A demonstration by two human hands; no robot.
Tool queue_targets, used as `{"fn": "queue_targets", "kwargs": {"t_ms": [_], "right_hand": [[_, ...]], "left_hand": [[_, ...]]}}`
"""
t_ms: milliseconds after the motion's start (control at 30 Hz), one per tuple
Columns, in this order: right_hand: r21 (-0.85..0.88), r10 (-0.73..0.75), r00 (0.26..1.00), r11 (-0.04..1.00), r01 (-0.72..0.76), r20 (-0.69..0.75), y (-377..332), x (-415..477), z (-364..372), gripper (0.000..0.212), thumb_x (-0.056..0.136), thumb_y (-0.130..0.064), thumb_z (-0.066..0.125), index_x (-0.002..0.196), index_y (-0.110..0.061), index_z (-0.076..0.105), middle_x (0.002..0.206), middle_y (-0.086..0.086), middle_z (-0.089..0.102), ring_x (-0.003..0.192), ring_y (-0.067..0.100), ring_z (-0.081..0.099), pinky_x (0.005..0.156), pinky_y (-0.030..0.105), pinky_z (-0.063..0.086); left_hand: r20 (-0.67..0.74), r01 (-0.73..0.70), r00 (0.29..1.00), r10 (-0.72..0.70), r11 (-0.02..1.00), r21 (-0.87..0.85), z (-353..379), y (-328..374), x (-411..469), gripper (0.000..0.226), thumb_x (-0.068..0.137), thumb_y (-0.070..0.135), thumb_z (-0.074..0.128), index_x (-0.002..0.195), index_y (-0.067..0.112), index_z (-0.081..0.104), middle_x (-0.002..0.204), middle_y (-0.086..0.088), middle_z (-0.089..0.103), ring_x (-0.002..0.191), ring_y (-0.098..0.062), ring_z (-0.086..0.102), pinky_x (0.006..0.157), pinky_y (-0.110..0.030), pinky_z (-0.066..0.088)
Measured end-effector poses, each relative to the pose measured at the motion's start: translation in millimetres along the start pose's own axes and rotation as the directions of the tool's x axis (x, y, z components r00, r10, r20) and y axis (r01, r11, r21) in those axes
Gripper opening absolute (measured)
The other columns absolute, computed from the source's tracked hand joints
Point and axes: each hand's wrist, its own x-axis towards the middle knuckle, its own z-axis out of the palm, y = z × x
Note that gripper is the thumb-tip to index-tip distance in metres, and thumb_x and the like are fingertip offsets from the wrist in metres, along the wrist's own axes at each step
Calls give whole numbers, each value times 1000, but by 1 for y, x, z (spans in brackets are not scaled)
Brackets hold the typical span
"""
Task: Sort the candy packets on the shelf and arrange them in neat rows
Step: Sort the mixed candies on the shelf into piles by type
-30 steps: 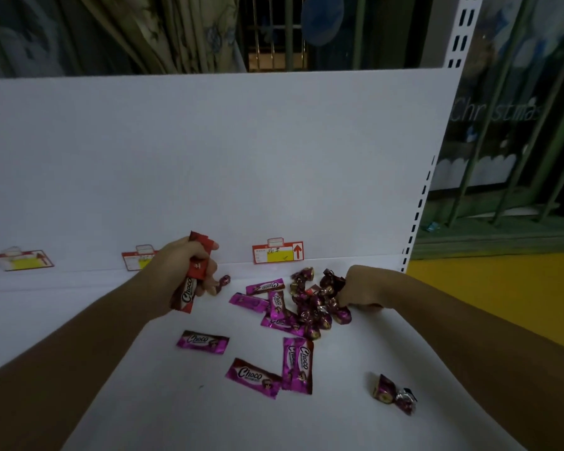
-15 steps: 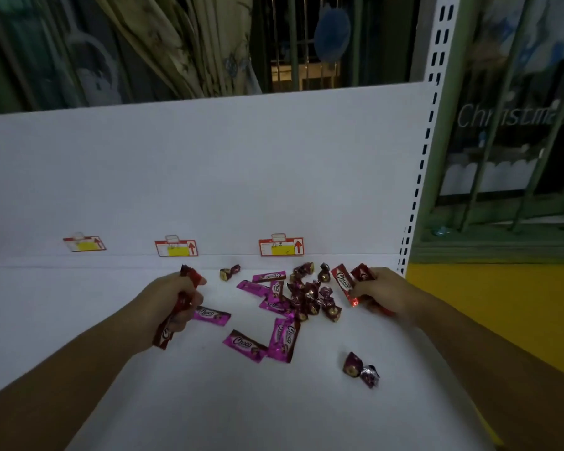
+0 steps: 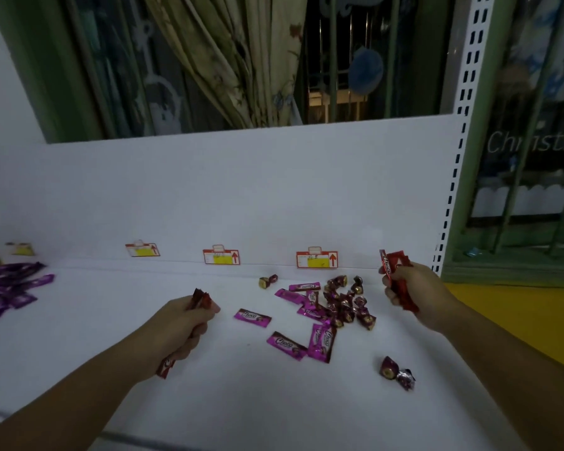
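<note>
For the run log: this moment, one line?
left hand grips red packets | right hand grips other red packets | pink packets loose on shelf

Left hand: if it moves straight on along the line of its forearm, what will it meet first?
Probably the lone small gold-and-brown wrapped candy near the shelf's back; depth is unclear, so the left hand, gripping red candy packets, might pass it and reach the white back panel.
</note>
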Motion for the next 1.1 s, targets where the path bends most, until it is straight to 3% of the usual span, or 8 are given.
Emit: {"fn": "queue_targets", "kwargs": {"t_ms": [133,300,400,567,700,900,967,1100], "right_hand": [[-85,54,998,995,-56,-25,-13,-18,50,23,83,1,32,77,-4,54,52,5,44,41,15,33,36,20,24],[-187,89,995,979,-79,45,-12,-35,122,28,88,-7,34,66,-7,51,46,1,38,32,11,24,33,14,16],[-281,71,995,958,-51,62,-11,-42,168,38,93,-30,48,63,-10,57,43,-1,38,32,11,27,35,16,18],[-478,-27,995,875,72,101,-10,-55,231,54,80,-64,53,71,-11,60,51,-2,41,40,11,33,40,19,25],[-553,-43,988,825,118,148,-4,-64,256,31,82,-47,64,69,-20,55,52,-4,39,39,7,33,41,20,28],[-312,-32,972,944,106,234,3,-53,261,25,92,-21,56,75,-10,43,50,0,33,42,11,28,40,21,26],[-285,-53,973,951,118,225,7,-44,261,25,93,-19,55,74,-5,47,51,4,40,44,16,35,43,24,32],[-353,-79,968,922,161,237,7,-21,260,34,93,-26,54,65,-6,58,61,12,59,58,24,55,62,34,44]], "left_hand": [[-3,-43,999,43,999,17,-33,-1,-7,37,93,37,50,95,2,61,49,1,38,39,-11,29,36,-20,25],[11,-84,996,84,996,41,-84,-1,-13,35,94,37,50,80,4,55,47,2,40,37,-10,30,38,-20,25],[14,-127,992,126,989,79,-107,1,-12,32,93,36,52,74,11,52,47,4,43,39,-9,32,42,-21,26],[30,-182,983,180,980,85,-133,-3,-12,31,93,36,51,72,13,53,50,4,43,41,-9,30,43,-22,24],[32,-196,980,195,979,54,-147,-12,-3,31,92,37,51,75,12,57,51,3,43,42,-9,31,42,-21,24],[42,-135,990,136,991,-22,-144,-28,30,29,93,30,52,77,9,60,46,3,43,37,-8,31,37,-18,26],[-5,-145,989,145,989,-8,-138,-26,45,27,93,30,52,79,10,62,49,1,48,39,-8,35,37,-18,29],[-102,-175,980,171,984,-32,-122,-9,77,19,94,24,51,84,11,62,57,-2,52,40,-6,40,35,-15,31]]}}
